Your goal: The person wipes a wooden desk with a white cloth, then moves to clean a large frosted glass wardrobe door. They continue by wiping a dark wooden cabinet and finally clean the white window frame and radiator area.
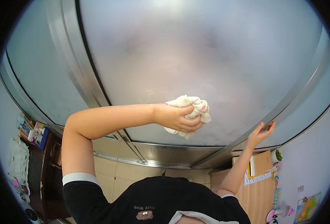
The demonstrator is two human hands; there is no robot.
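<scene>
My left hand (pixel 180 119) grips a crumpled, cream-coloured cloth (pixel 200 105) with a small pink spot. Its fingers and thumb wrap around the bunched fabric. Behind the cloth stands a frosted glass door panel (pixel 165 70) set in a metal frame, and the cloth appears to be against its lower middle part. Off to the right, my right hand (pixel 261 135) is raised beside the metal stile (pixel 288 103) with its fingers apart and nothing held. Whether its fingertips touch the stile is unclear.
Lower right, a wooden desk (pixel 254 196) bears notebooks (pixel 261 163), a potted plant (pixel 278 155) and a row of pens (pixel 277 198). On the left, a dark wooden cabinet (pixel 36 179) holds books and a blue box (pixel 43 138). Tiled floor (pixel 125 170) and a metal door track (pixel 165 163) lie below.
</scene>
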